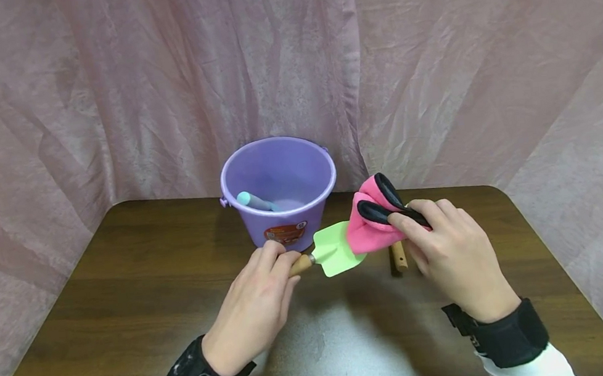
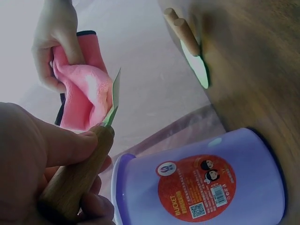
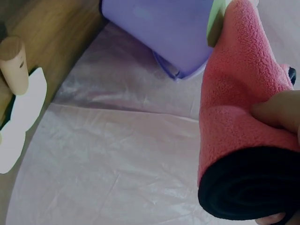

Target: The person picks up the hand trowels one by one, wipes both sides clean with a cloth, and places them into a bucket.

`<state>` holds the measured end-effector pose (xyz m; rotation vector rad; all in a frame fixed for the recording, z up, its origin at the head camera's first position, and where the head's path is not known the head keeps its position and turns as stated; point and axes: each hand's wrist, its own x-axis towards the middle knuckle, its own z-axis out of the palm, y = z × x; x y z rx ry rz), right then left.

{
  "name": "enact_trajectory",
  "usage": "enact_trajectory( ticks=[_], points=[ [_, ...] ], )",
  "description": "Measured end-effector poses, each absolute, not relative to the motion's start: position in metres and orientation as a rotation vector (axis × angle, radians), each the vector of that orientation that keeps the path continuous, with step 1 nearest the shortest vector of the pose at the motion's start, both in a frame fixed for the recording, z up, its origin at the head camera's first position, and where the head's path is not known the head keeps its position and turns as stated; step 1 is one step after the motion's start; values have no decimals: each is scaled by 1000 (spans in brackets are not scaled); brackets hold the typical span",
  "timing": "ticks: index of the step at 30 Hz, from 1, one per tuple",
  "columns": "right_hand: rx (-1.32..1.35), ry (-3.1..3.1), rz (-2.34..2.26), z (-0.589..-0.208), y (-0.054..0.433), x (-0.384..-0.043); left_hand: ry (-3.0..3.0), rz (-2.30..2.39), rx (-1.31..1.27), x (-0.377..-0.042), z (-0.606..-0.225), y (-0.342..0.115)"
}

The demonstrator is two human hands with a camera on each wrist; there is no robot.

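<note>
My left hand (image 1: 262, 307) grips the wooden handle (image 2: 77, 176) of a small garden shovel with a light green blade (image 1: 333, 249). In my right hand (image 1: 457, 257) is a folded pink fleecy cloth (image 1: 368, 230) with black edging (image 3: 253, 183). The cloth laps over the far end of the blade, its pink side against the green face in the left wrist view. Both hands are held above the table, in front of the purple bucket (image 1: 305, 221). The thumb lies along the shovel's handle, fingers curled beneath it.
A light teal rod-shaped object (image 1: 258, 202) leans inside the bucket. On the table, partly hidden behind the right hand and cloth, lie garden tools with wooden handles (image 2: 186, 37) and pale blades (image 3: 30, 101). A pink curtain (image 1: 221, 67) hangs behind the brown wooden table (image 1: 125, 307).
</note>
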<state>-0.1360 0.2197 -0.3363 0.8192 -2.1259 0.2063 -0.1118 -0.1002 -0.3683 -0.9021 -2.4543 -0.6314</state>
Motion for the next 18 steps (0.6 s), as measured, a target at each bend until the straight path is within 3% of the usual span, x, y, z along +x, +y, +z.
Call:
enact_trajectory(
  ticks=[18],
  points=[
    [806, -2125, 251, -334, 216, -131, -2472, -700, -889, -110, -369, -100]
  ],
)
